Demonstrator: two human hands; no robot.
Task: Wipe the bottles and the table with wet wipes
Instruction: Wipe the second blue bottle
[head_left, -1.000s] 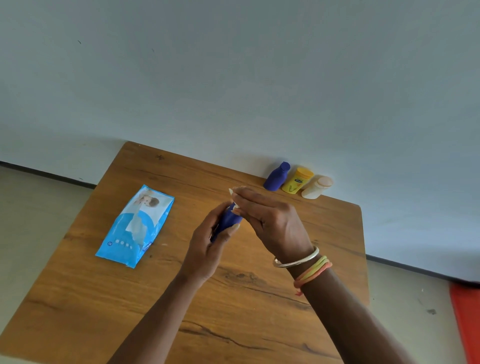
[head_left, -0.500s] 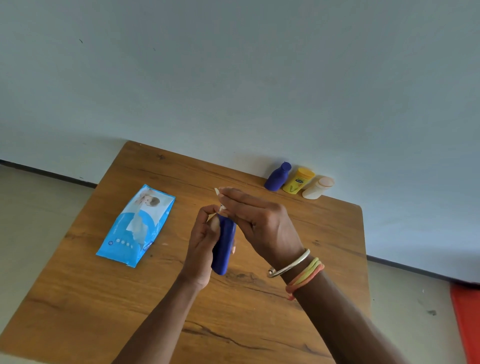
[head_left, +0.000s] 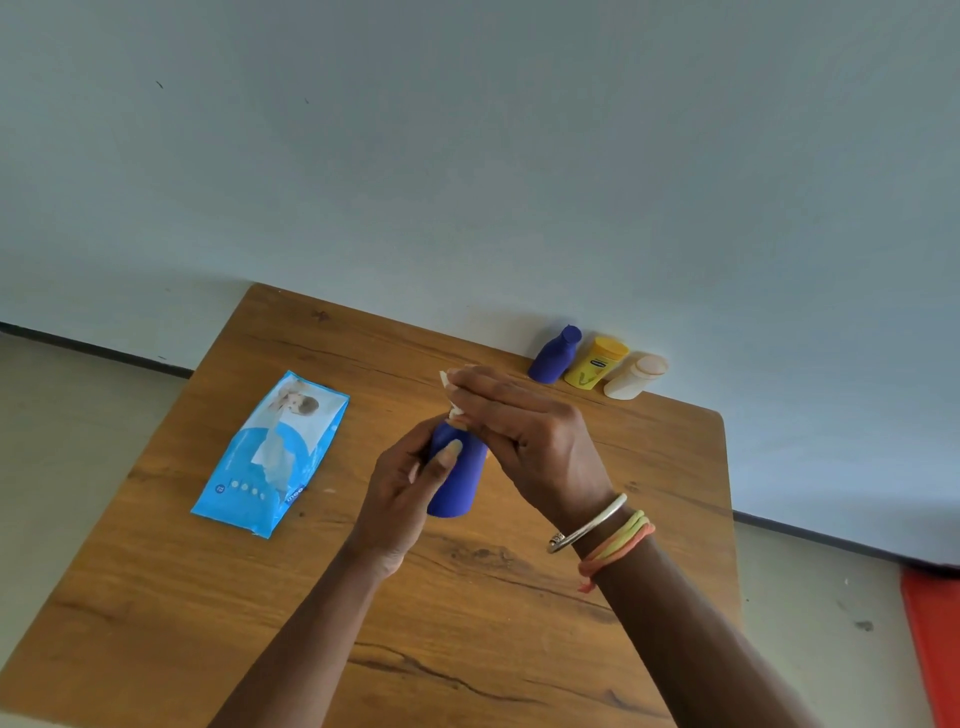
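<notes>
Wooden surface (head_left: 260, 623) pushed against a pale blue-grey wall, beige floor on both sides. Landmark = wet wipes pack (head_left: 306, 415): light blue pouch lying flat on the surface, top flap open, one white sheet (head_left: 270, 452) poking out of the slot. Right of the pack, lifted off the surface, the dark blue bottle (head_left: 454, 483): opaque, matte, tilted with its base toward the camera and its cap end away, so contents can't be read. Left grip (head_left: 402, 499) is wrapped around the bottle body, thumb across the front. Right grip (head_left: 530, 441) sits over the cap end, fingers nearly straight, holding a small white wet wipe (head_left: 448, 382) against the bottle top; wipe edges show past the fingertips, thumb hidden. Right wrist carries a metal bangle (head_left: 589, 525) and yellow/orange thread bands (head_left: 618, 548). Further right of the pack and behind it, along the surface's wall edge, three closed bottles stand in a row, touching or nearly so: second blue bottle (head_left: 553, 356), yellow bottle (head_left: 595, 364) with a label, cream bottle (head_left: 634, 378). All opaque, fill level unknown. Well right of the pack, on the floor at frame edge, a red object (head_left: 935, 649), unidentifiable.
</notes>
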